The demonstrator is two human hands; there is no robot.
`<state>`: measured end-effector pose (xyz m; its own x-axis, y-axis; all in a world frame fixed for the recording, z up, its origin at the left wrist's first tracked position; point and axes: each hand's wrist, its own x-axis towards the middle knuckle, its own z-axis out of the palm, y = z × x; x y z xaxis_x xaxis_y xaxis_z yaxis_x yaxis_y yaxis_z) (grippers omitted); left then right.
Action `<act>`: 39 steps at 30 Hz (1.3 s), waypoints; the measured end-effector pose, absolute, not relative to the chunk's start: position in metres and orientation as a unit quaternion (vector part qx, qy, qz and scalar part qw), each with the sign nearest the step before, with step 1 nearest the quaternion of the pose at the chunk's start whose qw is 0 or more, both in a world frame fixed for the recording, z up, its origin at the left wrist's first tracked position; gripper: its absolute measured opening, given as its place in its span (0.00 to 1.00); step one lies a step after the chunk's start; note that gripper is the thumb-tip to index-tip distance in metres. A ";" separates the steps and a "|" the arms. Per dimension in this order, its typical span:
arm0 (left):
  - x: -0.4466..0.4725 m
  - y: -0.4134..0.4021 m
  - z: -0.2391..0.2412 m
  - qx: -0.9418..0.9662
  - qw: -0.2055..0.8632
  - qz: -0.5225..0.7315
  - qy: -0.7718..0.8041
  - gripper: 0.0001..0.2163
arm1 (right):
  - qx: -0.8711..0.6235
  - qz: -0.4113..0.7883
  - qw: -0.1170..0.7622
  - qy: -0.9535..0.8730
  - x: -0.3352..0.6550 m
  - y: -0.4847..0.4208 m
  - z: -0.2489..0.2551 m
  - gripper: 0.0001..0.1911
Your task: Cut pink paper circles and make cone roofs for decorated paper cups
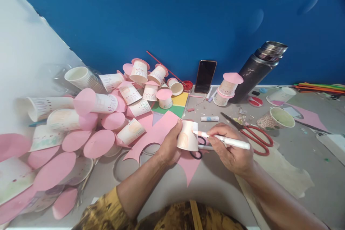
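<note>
My left hand (169,143) is closed around a white paper cup (188,136), which carries a faint orange drawing on its side. In my right hand (233,151) is a white marker pen (229,141), gripped like a pencil. Its pinkish tip end points at the cup's right side; whether it touches is hard to tell. Beneath the cup lie cut pink paper (161,127) and small scissors with dark handle loops (196,155), partly hidden by the cup. To the right of my right hand rest larger scissors with red handles (260,138).
Decorated paper cups with pink discs (104,103) are heaped on the left, beside a nested cup stack (81,79). At the back stand a phone (205,76), two stacked cups (227,88) and a dark flask (254,73). A glue stick (209,119) and a patterned cup (277,118) are nearer.
</note>
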<state>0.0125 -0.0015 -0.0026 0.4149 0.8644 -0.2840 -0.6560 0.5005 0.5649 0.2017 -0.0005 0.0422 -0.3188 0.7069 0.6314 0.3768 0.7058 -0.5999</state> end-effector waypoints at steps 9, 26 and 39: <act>0.014 -0.003 0.009 0.208 0.812 0.460 0.293 0.24 | -0.363 0.163 0.506 -0.765 0.205 -0.002 0.039 0.02; 0.015 -0.002 0.006 0.198 0.818 0.451 0.297 0.25 | -0.351 0.181 0.479 -0.784 0.205 -0.002 0.039 0.04; 0.015 -0.002 0.007 0.200 0.813 0.455 0.303 0.25 | -0.358 0.154 0.506 -0.769 0.205 -0.004 0.038 0.02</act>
